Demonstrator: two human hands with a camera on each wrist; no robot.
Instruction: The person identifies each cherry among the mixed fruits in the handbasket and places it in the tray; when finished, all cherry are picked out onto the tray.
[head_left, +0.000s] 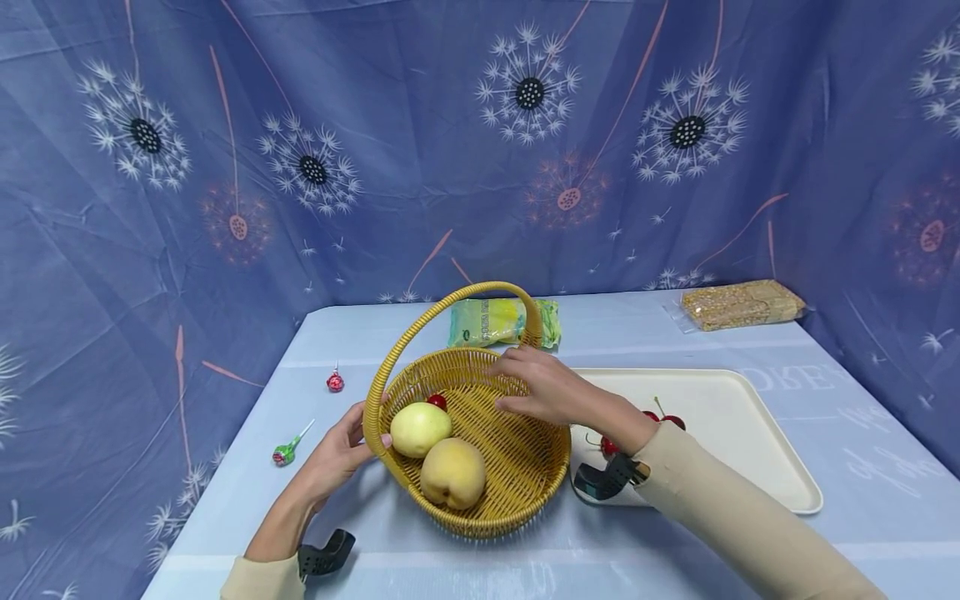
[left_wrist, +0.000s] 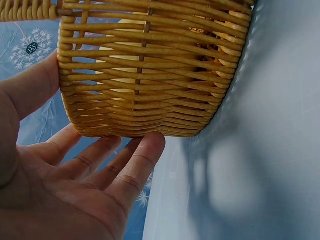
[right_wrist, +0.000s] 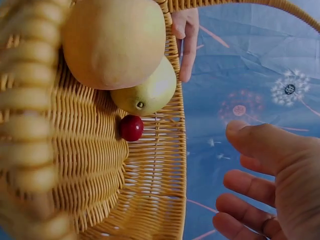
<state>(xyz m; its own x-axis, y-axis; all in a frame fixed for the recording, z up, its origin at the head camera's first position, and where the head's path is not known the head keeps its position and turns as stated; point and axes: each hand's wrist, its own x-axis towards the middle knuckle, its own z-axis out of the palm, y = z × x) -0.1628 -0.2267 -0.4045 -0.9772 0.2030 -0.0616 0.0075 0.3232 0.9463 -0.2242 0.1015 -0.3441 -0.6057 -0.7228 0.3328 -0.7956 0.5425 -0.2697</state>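
A yellow wicker basket (head_left: 517,433) with an arched handle sits mid-table. Inside it are a peach (head_left: 453,473), a pale yellow-green fruit (head_left: 420,429) and a red cherry (right_wrist: 131,128). My left hand (head_left: 337,454) grips the basket's left rim by the handle's foot; in the left wrist view its fingers (left_wrist: 135,175) touch the woven side. Over the far right part of the basket is my right hand (head_left: 543,387), fingers loosely bent and holding nothing; the right wrist view shows it apart from the rim. Partly behind that forearm, several cherries (head_left: 609,447) lie on a white tray (head_left: 738,450).
Left of the basket lie a red lollipop (head_left: 335,382) and a green-and-red lollipop (head_left: 285,454). Behind the basket is a green and yellow packet (head_left: 487,323). A clear bag of grain-like pieces (head_left: 742,305) lies at the back right, near the patterned cloth (head_left: 420,167).
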